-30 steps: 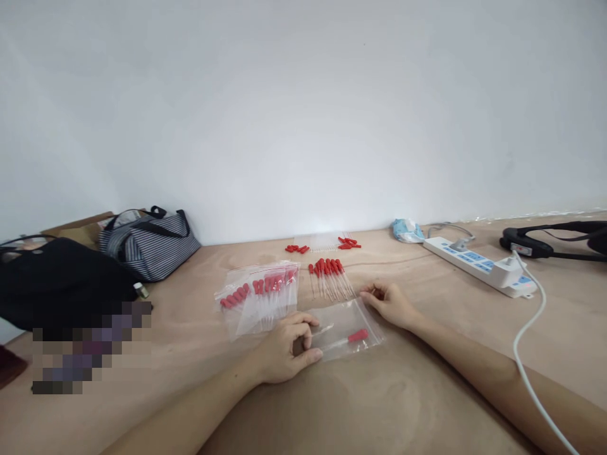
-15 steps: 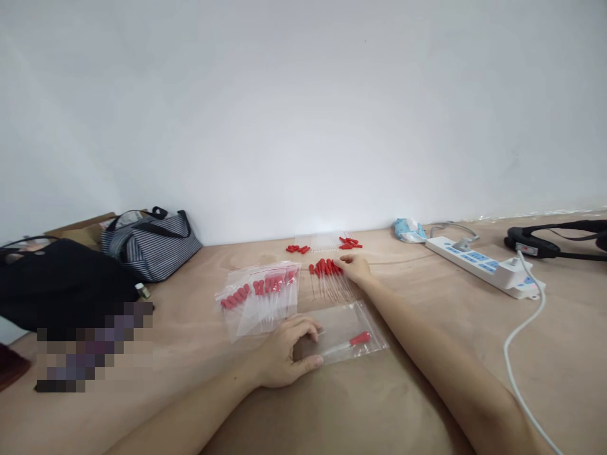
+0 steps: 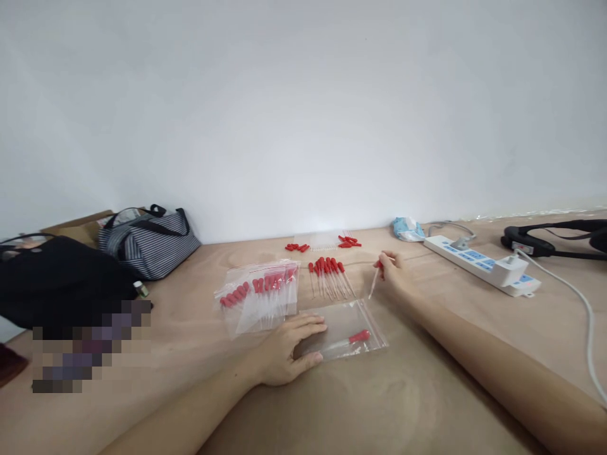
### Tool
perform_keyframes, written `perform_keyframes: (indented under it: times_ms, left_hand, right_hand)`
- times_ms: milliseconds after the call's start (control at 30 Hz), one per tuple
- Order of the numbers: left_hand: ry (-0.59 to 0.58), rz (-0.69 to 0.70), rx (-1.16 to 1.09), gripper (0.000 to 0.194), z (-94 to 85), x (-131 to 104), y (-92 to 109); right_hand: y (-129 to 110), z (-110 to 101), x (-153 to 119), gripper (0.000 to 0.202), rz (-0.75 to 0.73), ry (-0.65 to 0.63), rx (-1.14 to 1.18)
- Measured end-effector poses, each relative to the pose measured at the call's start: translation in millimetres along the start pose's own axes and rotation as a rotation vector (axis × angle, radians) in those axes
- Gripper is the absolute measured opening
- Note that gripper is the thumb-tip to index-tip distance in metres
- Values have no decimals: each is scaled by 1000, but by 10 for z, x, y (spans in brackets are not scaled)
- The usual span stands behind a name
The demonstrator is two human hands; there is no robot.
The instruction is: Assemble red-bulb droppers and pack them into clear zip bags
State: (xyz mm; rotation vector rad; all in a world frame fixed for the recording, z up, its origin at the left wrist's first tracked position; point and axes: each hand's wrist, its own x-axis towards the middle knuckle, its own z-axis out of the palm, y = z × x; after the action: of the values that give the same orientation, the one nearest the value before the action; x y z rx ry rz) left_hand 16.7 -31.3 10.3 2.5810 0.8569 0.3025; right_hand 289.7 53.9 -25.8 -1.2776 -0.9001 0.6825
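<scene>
My left hand (image 3: 291, 347) lies with its fingers spread on the left end of a clear zip bag (image 3: 332, 322), which has one red-bulbed dropper (image 3: 359, 337) inside. Right of the loose droppers, my right hand (image 3: 392, 272) pinches a dropper (image 3: 374, 283) by its bulb, the thin tube pointing down toward the bag's upper right corner. The loose droppers (image 3: 327, 268) lie fanned out with bulbs toward the wall. To the left, bags filled with red-bulbed droppers (image 3: 260, 297) overlap one another.
Near the wall are small red bulbs (image 3: 296, 248), more red bulbs (image 3: 349, 241) and clear tubes (image 3: 322, 241). A blue-white packet (image 3: 408, 229), a power strip (image 3: 467, 254) and a black headset (image 3: 531, 243) stand right. A striped bag (image 3: 154, 243) and black bag (image 3: 61, 284) sit left.
My right hand has moved right, away from the loose pile, with one dropper now in its fingers. My left hand's fingers have straightened slightly on the bag.
</scene>
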Motion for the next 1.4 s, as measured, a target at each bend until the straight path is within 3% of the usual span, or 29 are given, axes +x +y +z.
perform_keyframes:
  times_ms: [167,533,700,867,1000,1133,1233,1300,1400]
  left_hand:
    - [14,-6,1,42,-7,3,11]
    - [15,1,-9,41,-4,3,21]
    - [28,2,-15,46,12,-1,-2]
    - [27,11,0,46,39,-5,-34]
    - [29,1,7,46,36,-8,-25]
    - [26,10,1,42,22,3,2]
    - [42,23,-22,37,16,9,14]
    - [63,19,-52,27,15,10,14]
    - [66,-6,-82,14,12,7,7]
  right_hand:
    - [21,-363,-226,24,35,-13,60]
    - [-65,-296,-559,29,183,-164,230]
    - [-128,-310,-716,36,273,-461,275]
    - [-172,-318,-749,34,185,-802,43]
    - [-171,-294,-761,33,160,-901,-134]
    - [-170,-269,-786,29,18,-990,-146]
    - [-118,-267,-726,30,65,-906,-191]
    - [-60,-255,-628,29,74,-719,-222]
    - [17,-181,-415,24,-39,-444,-307]
